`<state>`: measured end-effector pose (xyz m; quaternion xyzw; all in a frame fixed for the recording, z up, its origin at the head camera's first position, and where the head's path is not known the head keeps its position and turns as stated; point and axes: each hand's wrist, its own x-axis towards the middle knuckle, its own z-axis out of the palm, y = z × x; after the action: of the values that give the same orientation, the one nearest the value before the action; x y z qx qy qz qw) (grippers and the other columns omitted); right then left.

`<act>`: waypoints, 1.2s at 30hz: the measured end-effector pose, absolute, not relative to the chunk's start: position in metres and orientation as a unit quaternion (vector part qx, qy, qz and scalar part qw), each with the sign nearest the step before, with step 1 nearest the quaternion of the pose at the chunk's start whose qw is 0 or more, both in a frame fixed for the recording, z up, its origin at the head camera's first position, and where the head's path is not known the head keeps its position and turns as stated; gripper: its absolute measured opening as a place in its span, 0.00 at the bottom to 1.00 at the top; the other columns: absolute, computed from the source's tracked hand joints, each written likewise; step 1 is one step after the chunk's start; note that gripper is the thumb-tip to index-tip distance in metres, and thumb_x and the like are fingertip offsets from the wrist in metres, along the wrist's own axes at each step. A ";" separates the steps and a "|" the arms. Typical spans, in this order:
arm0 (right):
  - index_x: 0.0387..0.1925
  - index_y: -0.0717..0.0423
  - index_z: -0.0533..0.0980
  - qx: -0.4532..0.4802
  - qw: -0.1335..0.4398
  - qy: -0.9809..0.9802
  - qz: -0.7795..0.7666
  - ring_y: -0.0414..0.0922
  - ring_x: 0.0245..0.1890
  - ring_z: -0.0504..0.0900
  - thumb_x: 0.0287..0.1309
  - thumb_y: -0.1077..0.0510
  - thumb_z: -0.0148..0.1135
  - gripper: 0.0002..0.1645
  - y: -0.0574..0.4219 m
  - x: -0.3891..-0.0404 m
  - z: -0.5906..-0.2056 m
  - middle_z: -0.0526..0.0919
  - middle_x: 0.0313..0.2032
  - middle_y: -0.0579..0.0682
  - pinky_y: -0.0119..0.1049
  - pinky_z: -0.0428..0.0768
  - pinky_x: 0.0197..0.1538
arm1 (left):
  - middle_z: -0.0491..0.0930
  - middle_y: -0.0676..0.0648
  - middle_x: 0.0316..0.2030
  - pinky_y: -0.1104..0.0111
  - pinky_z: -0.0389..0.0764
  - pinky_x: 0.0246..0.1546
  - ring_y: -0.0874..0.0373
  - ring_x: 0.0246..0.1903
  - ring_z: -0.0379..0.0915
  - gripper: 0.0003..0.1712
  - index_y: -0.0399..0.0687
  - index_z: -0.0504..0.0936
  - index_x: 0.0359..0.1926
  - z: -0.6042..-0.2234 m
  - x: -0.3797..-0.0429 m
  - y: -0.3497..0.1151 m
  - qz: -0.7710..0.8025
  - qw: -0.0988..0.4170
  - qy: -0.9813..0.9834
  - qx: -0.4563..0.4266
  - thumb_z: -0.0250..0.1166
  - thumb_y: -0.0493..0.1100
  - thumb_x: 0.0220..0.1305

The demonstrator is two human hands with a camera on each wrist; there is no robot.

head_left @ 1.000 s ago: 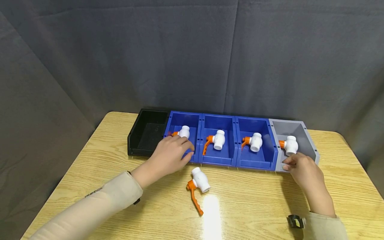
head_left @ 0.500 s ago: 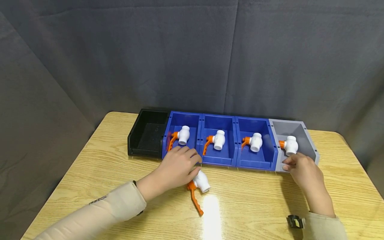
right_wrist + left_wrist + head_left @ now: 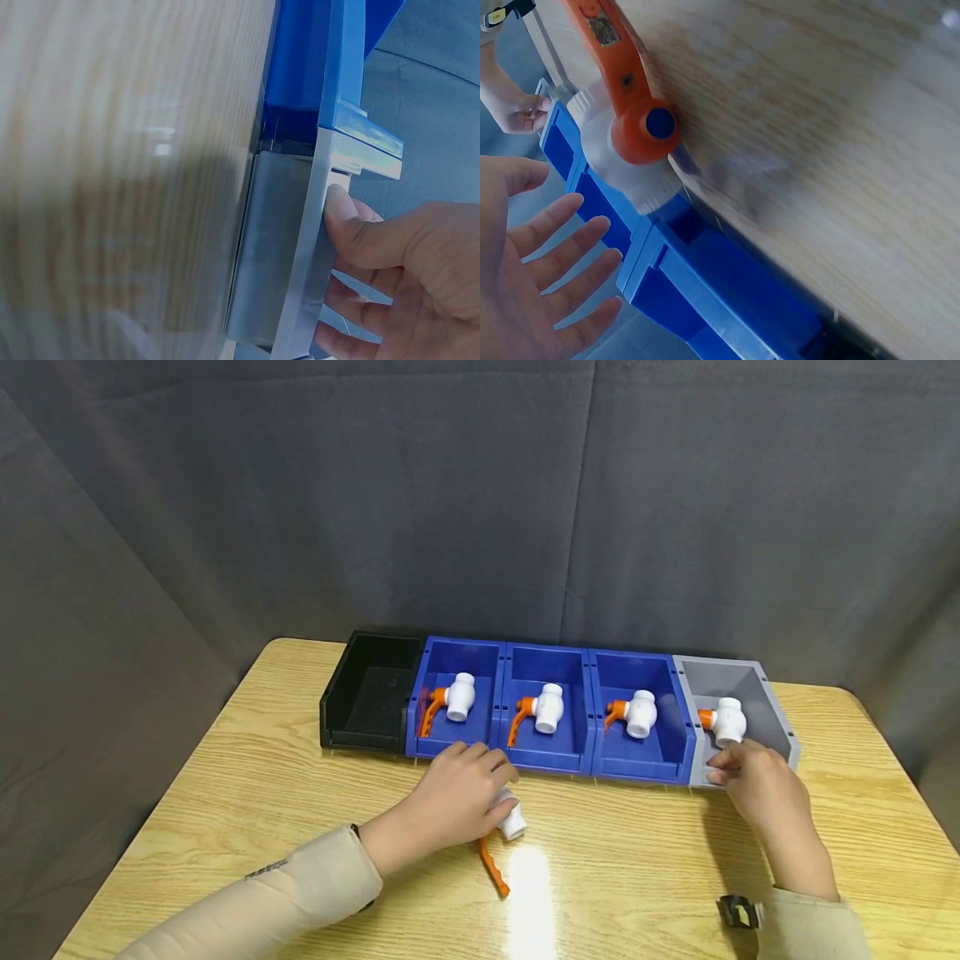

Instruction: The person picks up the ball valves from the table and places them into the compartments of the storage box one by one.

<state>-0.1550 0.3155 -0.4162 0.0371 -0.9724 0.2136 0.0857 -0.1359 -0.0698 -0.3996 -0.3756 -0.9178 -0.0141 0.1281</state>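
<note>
My left hand (image 3: 459,795) is over a white ball valve (image 3: 514,823) with an orange lever handle (image 3: 493,868), lying on the table, and partly covers it in the head view. In the left wrist view its fingers (image 3: 574,244) are spread and relaxed beside the valve's white body (image 3: 622,176). My right hand (image 3: 768,789) is at the front of the grey bin (image 3: 780,727), just below another white valve (image 3: 728,723). The right wrist view has its thumb (image 3: 346,214) at the bin's front lip, the other fingers loosely curled behind it.
Three blue bins (image 3: 551,767) stand side by side, each with a white valve (image 3: 550,708) inside. A black bin (image 3: 378,697) ends the row at left. A grey curtain (image 3: 480,510) hangs behind the wooden table (image 3: 615,877).
My left hand has moved from the left blue bin down and toward me, over the valve on the table. The right hand has stayed at the grey bin.
</note>
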 end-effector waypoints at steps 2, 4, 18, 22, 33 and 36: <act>0.29 0.60 0.83 0.037 0.085 -0.972 0.215 0.64 0.38 0.81 0.51 0.66 0.71 0.03 0.316 -0.155 -0.416 0.82 0.33 0.58 0.56 0.74 0.32 | 0.83 0.52 0.44 0.61 0.79 0.45 0.55 0.44 0.78 0.17 0.54 0.85 0.47 -0.401 -0.135 -0.068 -0.015 0.124 -0.919 -0.375 0.63 0.58 0.66; 0.29 0.60 0.83 0.036 0.086 -0.972 0.215 0.63 0.38 0.81 0.51 0.66 0.71 0.03 0.316 -0.155 -0.416 0.82 0.33 0.58 0.56 0.74 0.32 | 0.82 0.53 0.44 0.60 0.79 0.45 0.55 0.44 0.78 0.18 0.54 0.85 0.47 -0.402 -0.134 -0.066 -0.016 0.120 -0.919 -0.374 0.63 0.58 0.66; 0.29 0.61 0.83 0.038 0.090 -0.972 0.212 0.63 0.37 0.81 0.51 0.66 0.72 0.03 0.318 -0.155 -0.416 0.82 0.32 0.58 0.55 0.74 0.32 | 0.82 0.52 0.46 0.61 0.78 0.43 0.55 0.45 0.77 0.24 0.55 0.84 0.48 -0.411 -0.130 -0.058 0.002 0.083 -0.926 -0.369 0.61 0.65 0.64; 0.29 0.61 0.83 0.036 0.086 -0.972 0.214 0.63 0.37 0.81 0.51 0.66 0.71 0.03 0.318 -0.155 -0.417 0.82 0.32 0.58 0.56 0.74 0.32 | 0.82 0.51 0.46 0.60 0.78 0.44 0.54 0.46 0.77 0.26 0.55 0.84 0.48 -0.414 -0.128 -0.058 0.013 0.078 -0.926 -0.369 0.60 0.67 0.63; 0.30 0.61 0.83 0.034 0.075 -0.973 0.215 0.65 0.40 0.80 0.52 0.66 0.71 0.03 0.316 -0.155 -0.415 0.82 0.35 0.60 0.57 0.75 0.34 | 0.81 0.50 0.46 0.57 0.78 0.46 0.52 0.46 0.77 0.29 0.54 0.83 0.49 -0.424 -0.125 -0.057 0.012 0.055 -0.930 -0.363 0.61 0.70 0.61; 0.30 0.61 0.83 0.034 0.076 -0.973 0.215 0.64 0.39 0.81 0.52 0.66 0.71 0.03 0.315 -0.155 -0.415 0.82 0.34 0.60 0.57 0.75 0.34 | 0.80 0.50 0.46 0.56 0.77 0.47 0.52 0.47 0.76 0.29 0.54 0.82 0.49 -0.426 -0.125 -0.056 0.014 0.039 -0.932 -0.359 0.61 0.69 0.61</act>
<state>-0.1551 0.3154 -0.4152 0.0338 -0.9730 0.2155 0.0757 -0.1252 -0.0559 -0.4261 -0.3591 -0.9324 0.0135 0.0386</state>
